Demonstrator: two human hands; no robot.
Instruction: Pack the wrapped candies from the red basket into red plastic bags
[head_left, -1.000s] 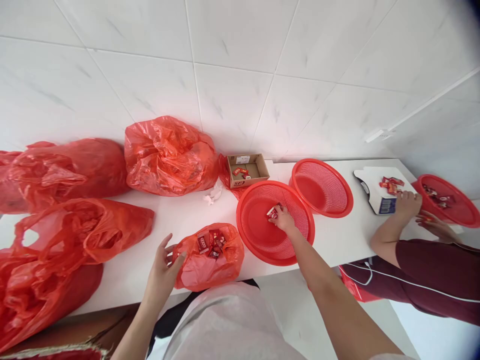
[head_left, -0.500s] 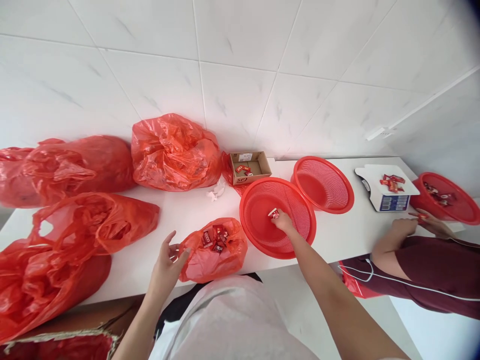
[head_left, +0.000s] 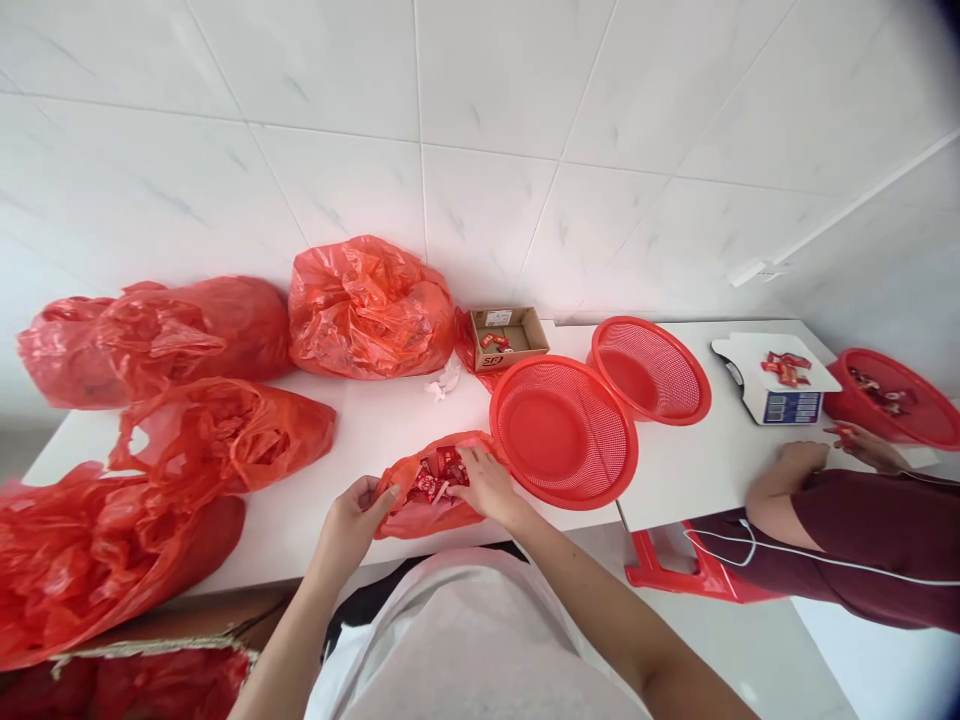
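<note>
A small red plastic bag (head_left: pixel 431 520) lies on its side at the table's front edge, its mouth showing red snack packets (head_left: pixel 433 478). My left hand (head_left: pixel 351 525) is closed on the left rim of this bag, thumb and fingers pinching the plastic. My right hand (head_left: pixel 487 485) reaches over the right rim with curled fingers down among the packets; what they grip is hidden. Just right of it stands a red mesh basket (head_left: pixel 544 430) with nothing visible inside. Behind that sits a second red basket (head_left: pixel 649 370).
Large red plastic bags (head_left: pixel 367 310) crowd the left and back. An open cardboard box (head_left: pixel 510 340) holds a few packets. At right, a scale (head_left: pixel 791 405) bears packets, near a basket (head_left: pixel 900 395) and a co-worker's hand (head_left: pixel 870 448). A red stool (head_left: pixel 675 570) stands below.
My right hand has moved left from inside the mesh basket, where it held a small packet, to the bag's mouth. My left hand has closed on the bag's rim.
</note>
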